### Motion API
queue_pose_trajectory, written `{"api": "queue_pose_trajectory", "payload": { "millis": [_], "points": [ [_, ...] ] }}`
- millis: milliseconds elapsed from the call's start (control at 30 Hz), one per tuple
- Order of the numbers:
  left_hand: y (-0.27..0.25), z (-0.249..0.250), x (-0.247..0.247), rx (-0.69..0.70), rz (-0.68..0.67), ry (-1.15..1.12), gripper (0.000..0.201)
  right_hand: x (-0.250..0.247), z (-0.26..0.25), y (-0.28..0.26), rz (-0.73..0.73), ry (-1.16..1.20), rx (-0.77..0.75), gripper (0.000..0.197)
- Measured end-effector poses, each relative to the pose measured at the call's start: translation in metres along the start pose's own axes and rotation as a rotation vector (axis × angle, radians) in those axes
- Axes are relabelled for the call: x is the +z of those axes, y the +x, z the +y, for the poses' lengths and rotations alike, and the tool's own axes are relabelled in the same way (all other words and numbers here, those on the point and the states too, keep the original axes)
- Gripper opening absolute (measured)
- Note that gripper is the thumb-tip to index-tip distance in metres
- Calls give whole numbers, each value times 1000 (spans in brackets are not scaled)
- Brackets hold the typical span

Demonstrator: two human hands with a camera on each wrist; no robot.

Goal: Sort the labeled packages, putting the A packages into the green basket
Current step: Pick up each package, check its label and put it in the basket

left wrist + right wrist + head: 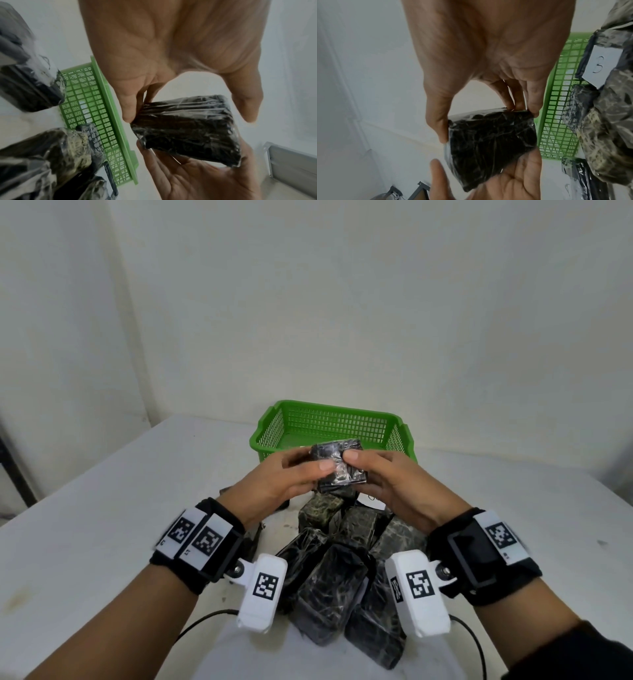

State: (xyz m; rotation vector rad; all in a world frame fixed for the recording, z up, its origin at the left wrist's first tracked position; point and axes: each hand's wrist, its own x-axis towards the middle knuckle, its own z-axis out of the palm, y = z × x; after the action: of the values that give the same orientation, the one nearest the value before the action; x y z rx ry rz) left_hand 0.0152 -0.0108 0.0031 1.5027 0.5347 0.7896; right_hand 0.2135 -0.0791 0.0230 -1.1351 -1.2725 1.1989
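Note:
A black plastic-wrapped package (342,474) is held up in front of the green basket (329,422), above the pile of wrapped packages (339,577). My right hand (356,470) pinches it: in the right wrist view the thumb sits on one edge and the fingers (532,108) on the other. My left hand (313,462) is on its left side; the fingers (128,115) touch a corner of the package (188,132) while the thumb (248,108) stands a little off it. No label shows on the held package. One pile package carries a white B label (599,66).
The white table (102,508) spreads wide to the left and right of the pile. The basket stands at the table's far side near the wall. Black cables (205,621) run by my wrists. A metal frame (291,169) shows beyond the table.

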Motion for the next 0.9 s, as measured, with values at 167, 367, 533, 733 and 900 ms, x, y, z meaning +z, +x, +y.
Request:
{"api": "queue_pose_trajectory", "payload": {
  "millis": [167, 367, 533, 733, 900],
  "points": [
    [4, 10, 1, 25, 49, -19, 54, 0, 0, 5, -50, 28, 34, 39],
    [8, 17, 0, -20, 13, 25, 77, -6, -5, 8, -16, 15, -1, 41],
    [6, 19, 1, -23, -60, 33, 66, -10, -3, 9, 1, 30, 20, 46],
    [13, 13, -1, -18, 38, 10, 88, -11, -5, 10, 17, 13, 39, 59],
    [14, 16, -4, -16, 1, 26, 95, -10, -11, 8, 98, -71, 29, 68]
  ]
}}
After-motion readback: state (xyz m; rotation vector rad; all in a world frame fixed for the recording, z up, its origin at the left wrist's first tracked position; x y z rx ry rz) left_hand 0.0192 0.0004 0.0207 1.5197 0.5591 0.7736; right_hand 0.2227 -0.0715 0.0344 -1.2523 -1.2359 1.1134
